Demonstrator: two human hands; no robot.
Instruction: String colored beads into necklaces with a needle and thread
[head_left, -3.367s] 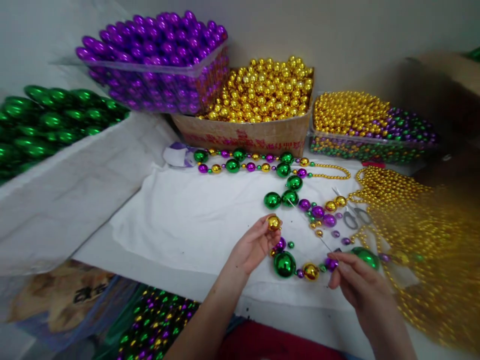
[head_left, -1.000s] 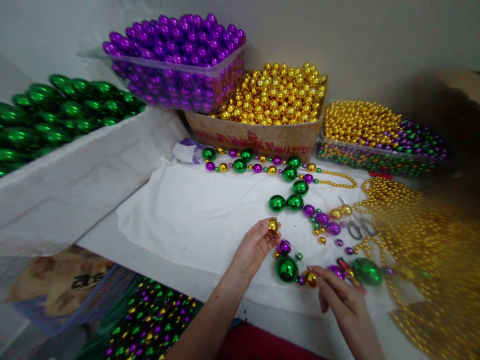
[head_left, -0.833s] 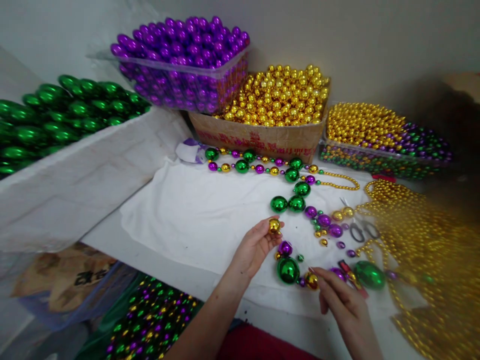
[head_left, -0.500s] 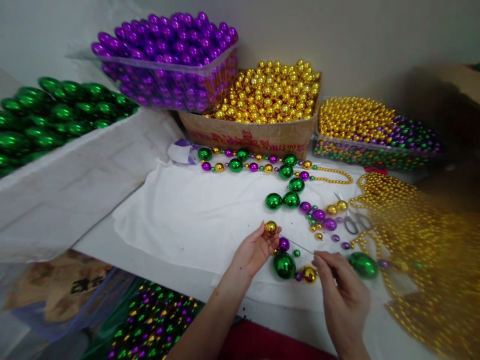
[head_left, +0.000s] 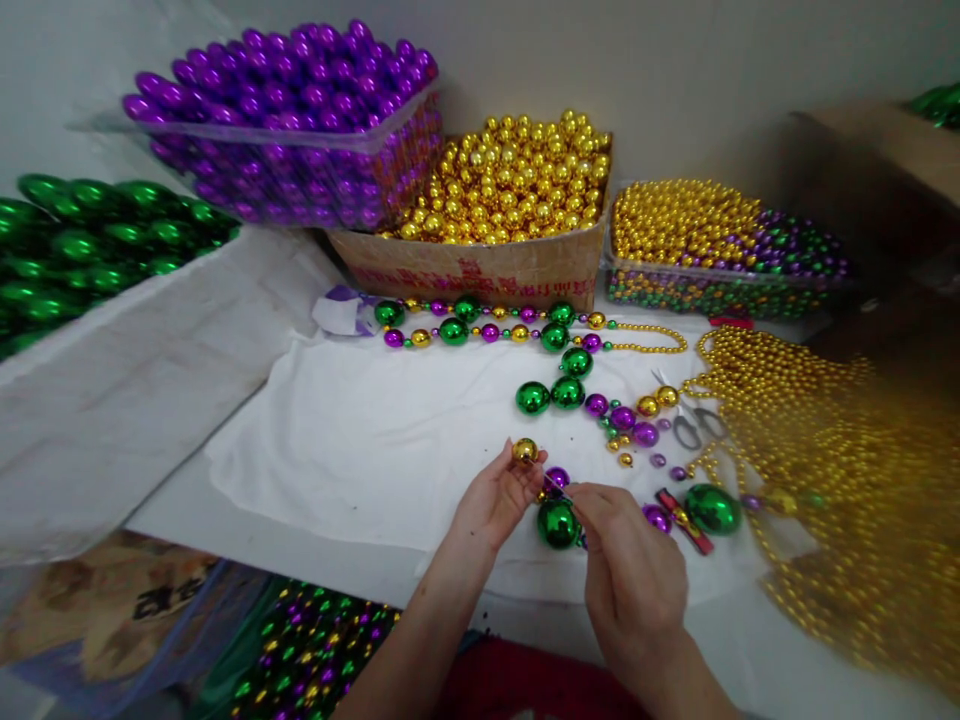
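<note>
My left hand (head_left: 491, 500) holds a shiny gold bead (head_left: 525, 452) between thumb and fingers, palm turned up. Close beside it, my right hand (head_left: 634, 575) pinches a thin pale strand (head_left: 553, 483), whose far end reaches the bead; whether it is thread or needle I cannot tell. Below my left fingers lie a purple bead (head_left: 559, 478) and a large green bead (head_left: 558, 525). My right hand hides part of that beadwork. To its right are another purple bead (head_left: 657, 517), a red-and-black tool (head_left: 686, 522) and a large green bead (head_left: 712, 510).
A finished-looking bead necklace (head_left: 453, 331) lies across the white cloth (head_left: 337, 430). Scissors (head_left: 697, 428) rest among loose beads, left of piled gold bead strands (head_left: 847, 480). Behind stand a purple-bead tub (head_left: 262, 150), a gold-bead carton (head_left: 472, 272), a mixed-bead tub (head_left: 712, 282); green beads (head_left: 97, 240) fill a white box.
My right hand has moved left, close to my left hand, so the strand between them shows much shorter. The red-and-black tool is now uncovered. The whole view has shifted slightly.
</note>
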